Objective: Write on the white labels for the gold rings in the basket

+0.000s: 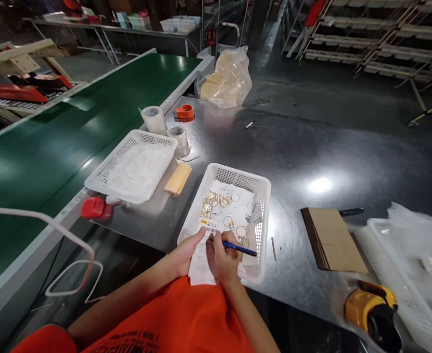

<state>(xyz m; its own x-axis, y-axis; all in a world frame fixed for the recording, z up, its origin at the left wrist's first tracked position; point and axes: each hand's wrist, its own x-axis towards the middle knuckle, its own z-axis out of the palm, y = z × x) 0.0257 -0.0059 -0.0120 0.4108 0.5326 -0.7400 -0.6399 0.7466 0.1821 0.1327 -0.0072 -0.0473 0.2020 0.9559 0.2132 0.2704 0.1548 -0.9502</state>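
My left hand [187,251] is closed on the left edge of a printed paper slip [200,267], thumb on top, at the near side of a white perforated basket [266,196]. In my right hand [226,256] is a blue pen [246,250], its tip end over the slip and its back end pointing right. Inside the basket lie several gold-coloured rings [221,199] and white paper labels [247,196]. Part of the slip is hidden by my right hand.
Left stands another white basket [172,143] of clear plastic bags, near tape rolls [154,120], an orange tape dispenser [184,113] and a tan bundle [178,179]. Flat cardboard [335,240], a yellow-black scanner-like device [366,309] and a plastic-filled tray [381,245] are right. A green conveyor [102,113] runs along the left.
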